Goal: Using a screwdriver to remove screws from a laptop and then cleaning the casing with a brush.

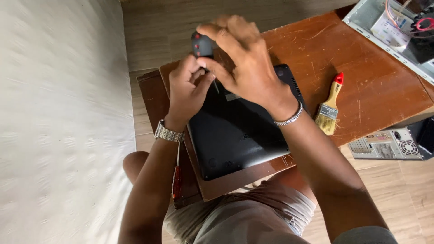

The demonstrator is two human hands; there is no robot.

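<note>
Spare screwdriver (177, 178): red handle, lying on the lower wooden ledge just under the left forearm, untouched and well below both hands.
Left hand (187, 92): curled, fingertips pinched low around the shaft of the screwdriver in use, steadying it against the laptop's base.
Screwdriver in use (202, 45): dark stubby handle with red spots, held upright between the two hands at the laptop's far left corner; stiff and light by the look of it, best gripped at the handle top for turning and low on the shaft for guiding. The tip is hidden by the fingers.
Laptop (239, 131): black, lying upside down directly beneath both hands on the table; likely rigid but thin and easily scratched, smooth enough to slide, safer held by its edges than pressed in the middle.
Right hand (246, 63): fingers spread and arched over the handle top, thumb and forefinger closed on it.
Table (375, 86): scuffed red-brown wood, reaching right of the right hand.
Paintbrush (328, 108): pale bristles, wooden handle with red tip, lying just right of the right wrist.
Computer case (389, 143): grey, on the floor farther right.
</note>
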